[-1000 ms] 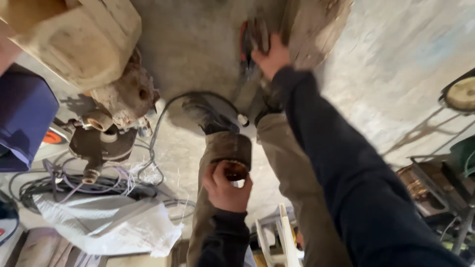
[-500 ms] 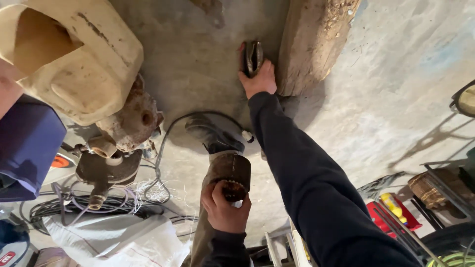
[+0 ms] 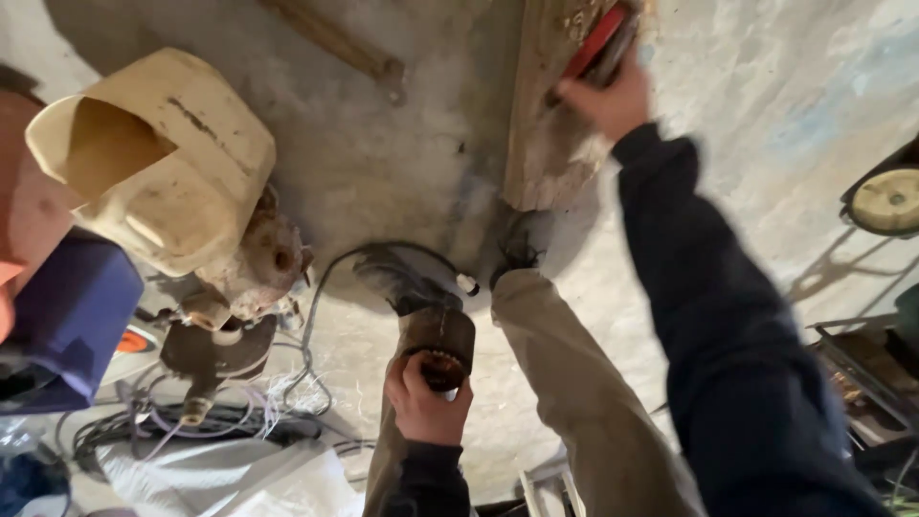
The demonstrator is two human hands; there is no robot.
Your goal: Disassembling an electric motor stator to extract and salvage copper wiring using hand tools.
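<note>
My left hand [image 3: 426,397] is closed around a brown, rusty cylinder with copper windings at its end [image 3: 442,356], held above my left knee. My right hand [image 3: 605,101] is stretched far forward and grips a flat red-and-black tool [image 3: 598,43], blurred, against the top of an upright wooden block [image 3: 548,124] on the concrete floor. What kind of tool it is cannot be made out. My two dark shoes [image 3: 407,278] stand just below the block.
A cream plastic canister with a cut-open top [image 3: 158,158] lies at left above a rusty motor part [image 3: 260,260]. An angle grinder [image 3: 212,352], tangled cables [image 3: 191,421] and a white sack [image 3: 230,477] lie at lower left. A wheel [image 3: 890,201] and a metal crate [image 3: 862,369] are at right.
My right hand has moved up and to the right along the wooden block, carrying the tool. My left hand has kept hold of the cylinder near my knee.
</note>
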